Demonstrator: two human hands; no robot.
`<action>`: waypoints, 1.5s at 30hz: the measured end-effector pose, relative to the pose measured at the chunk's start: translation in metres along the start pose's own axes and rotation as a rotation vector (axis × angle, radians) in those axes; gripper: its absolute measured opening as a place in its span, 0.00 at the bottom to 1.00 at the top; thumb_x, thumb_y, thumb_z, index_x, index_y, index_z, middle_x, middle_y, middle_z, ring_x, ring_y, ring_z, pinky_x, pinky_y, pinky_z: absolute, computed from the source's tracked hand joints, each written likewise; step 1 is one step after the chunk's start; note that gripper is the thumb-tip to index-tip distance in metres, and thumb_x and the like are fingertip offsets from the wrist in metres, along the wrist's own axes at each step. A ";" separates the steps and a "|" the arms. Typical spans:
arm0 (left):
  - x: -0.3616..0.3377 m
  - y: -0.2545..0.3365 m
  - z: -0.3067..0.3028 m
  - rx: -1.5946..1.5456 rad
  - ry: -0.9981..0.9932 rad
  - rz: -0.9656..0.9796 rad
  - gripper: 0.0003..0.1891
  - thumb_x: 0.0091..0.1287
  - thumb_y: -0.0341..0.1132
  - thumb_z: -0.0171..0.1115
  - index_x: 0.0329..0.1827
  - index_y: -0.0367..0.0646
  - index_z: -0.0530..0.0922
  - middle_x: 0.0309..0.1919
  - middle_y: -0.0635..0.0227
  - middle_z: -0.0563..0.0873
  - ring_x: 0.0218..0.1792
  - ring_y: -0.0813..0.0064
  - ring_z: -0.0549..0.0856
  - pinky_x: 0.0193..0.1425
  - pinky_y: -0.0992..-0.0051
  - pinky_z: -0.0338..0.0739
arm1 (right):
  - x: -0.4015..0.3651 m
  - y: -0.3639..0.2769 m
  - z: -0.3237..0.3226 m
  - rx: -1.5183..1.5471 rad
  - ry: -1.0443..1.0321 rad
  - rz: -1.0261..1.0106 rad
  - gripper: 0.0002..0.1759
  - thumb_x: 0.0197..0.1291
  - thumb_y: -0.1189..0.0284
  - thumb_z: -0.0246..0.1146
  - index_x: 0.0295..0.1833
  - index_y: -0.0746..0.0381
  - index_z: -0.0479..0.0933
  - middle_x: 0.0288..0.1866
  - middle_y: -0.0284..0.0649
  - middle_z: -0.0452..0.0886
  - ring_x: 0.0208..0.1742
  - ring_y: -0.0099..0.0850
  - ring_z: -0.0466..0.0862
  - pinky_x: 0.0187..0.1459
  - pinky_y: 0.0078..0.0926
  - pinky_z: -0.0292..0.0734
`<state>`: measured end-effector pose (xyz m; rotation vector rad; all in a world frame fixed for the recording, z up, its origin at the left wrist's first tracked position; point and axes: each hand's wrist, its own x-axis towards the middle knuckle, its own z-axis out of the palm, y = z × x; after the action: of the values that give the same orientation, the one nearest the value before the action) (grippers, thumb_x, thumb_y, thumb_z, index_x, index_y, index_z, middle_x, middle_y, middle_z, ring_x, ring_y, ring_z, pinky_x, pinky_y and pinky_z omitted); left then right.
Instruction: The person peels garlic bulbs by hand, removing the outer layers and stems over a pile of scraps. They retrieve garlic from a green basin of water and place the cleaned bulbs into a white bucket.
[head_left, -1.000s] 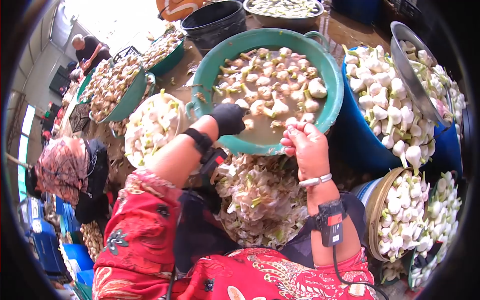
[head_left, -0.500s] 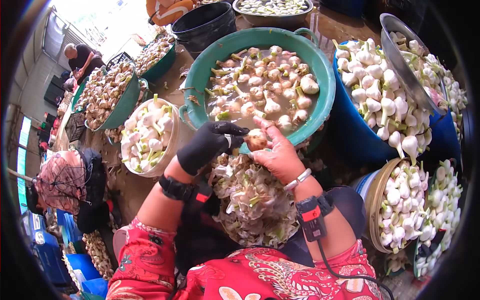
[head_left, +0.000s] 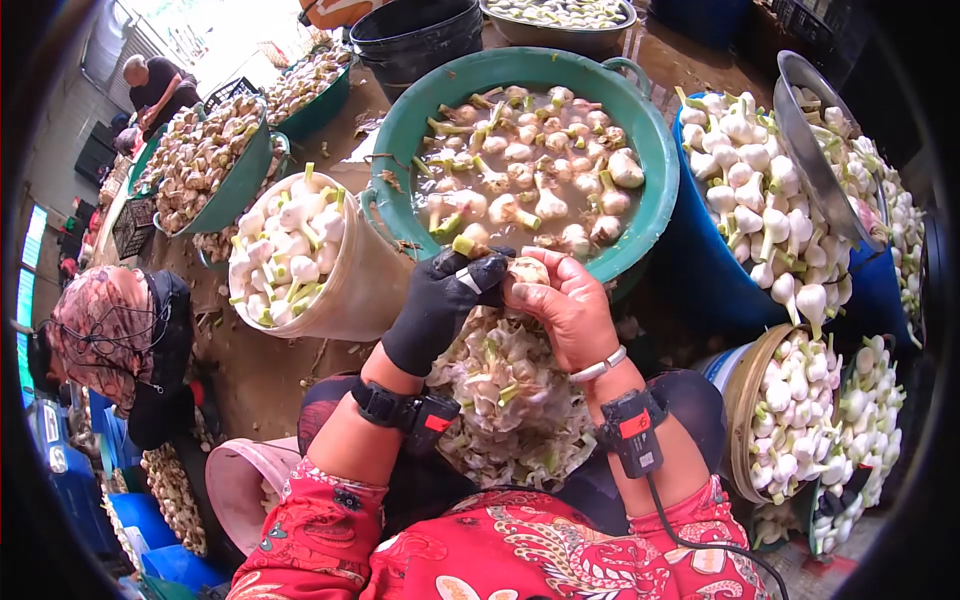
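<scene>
Between my two hands is a brownish garlic bulb (head_left: 524, 271), just over the near rim of a green tub (head_left: 655, 225). My left hand (head_left: 432, 305), in a black glove with a white band on one finger, is closed at the bulb's left side; a green-tipped stem shows above its fingers. The bare fingers and thumb of my right hand (head_left: 572, 315) grip the bulb from the right. Several garlic bulbs (head_left: 549, 204) float in the tub's murky water. Below my hands lies a heap of garlic peelings (head_left: 510, 400).
White bucket (head_left: 345, 290) of peeled garlic stands at left, blue tub (head_left: 700, 240) of white bulbs at right. A pink bucket (head_left: 245, 470) is at lower left, a tan-rimmed bucket (head_left: 745, 420) at lower right. A person in a patterned head covering (head_left: 105, 335) sits at left; another person (head_left: 160, 90) is farther back.
My hands have come closer together around the bulb, and the left glove now covers more of it. The view has shifted, bringing the pink bucket into sight at lower left.
</scene>
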<state>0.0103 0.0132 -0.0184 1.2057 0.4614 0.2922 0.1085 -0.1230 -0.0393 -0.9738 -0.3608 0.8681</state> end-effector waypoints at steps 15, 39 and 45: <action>-0.008 0.015 0.009 -0.087 0.001 -0.073 0.10 0.64 0.29 0.61 0.45 0.35 0.79 0.37 0.66 0.85 0.40 0.73 0.85 0.47 0.71 0.81 | -0.005 0.000 0.004 0.122 0.029 0.005 0.23 0.58 0.81 0.63 0.60 0.70 0.68 0.46 0.39 0.80 0.43 0.24 0.81 0.46 0.22 0.80; -0.014 0.003 -0.010 0.192 0.009 -0.002 0.20 0.64 0.29 0.59 0.59 0.35 0.72 0.38 0.69 0.81 0.33 0.82 0.79 0.38 0.80 0.74 | 0.000 -0.004 -0.015 0.328 -0.108 0.380 0.20 0.65 0.67 0.59 0.60 0.62 0.68 0.49 0.47 0.80 0.46 0.44 0.84 0.47 0.36 0.83; -0.018 0.021 -0.011 0.138 0.072 0.025 0.20 0.64 0.29 0.61 0.59 0.35 0.74 0.39 0.69 0.82 0.37 0.79 0.81 0.45 0.78 0.76 | 0.001 -0.005 -0.016 0.513 -0.102 0.401 0.21 0.63 0.70 0.60 0.59 0.63 0.67 0.49 0.48 0.79 0.48 0.44 0.83 0.48 0.37 0.83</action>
<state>-0.0102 0.0215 0.0018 1.3398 0.5369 0.3302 0.1216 -0.1327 -0.0433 -0.5279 -0.0154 1.3006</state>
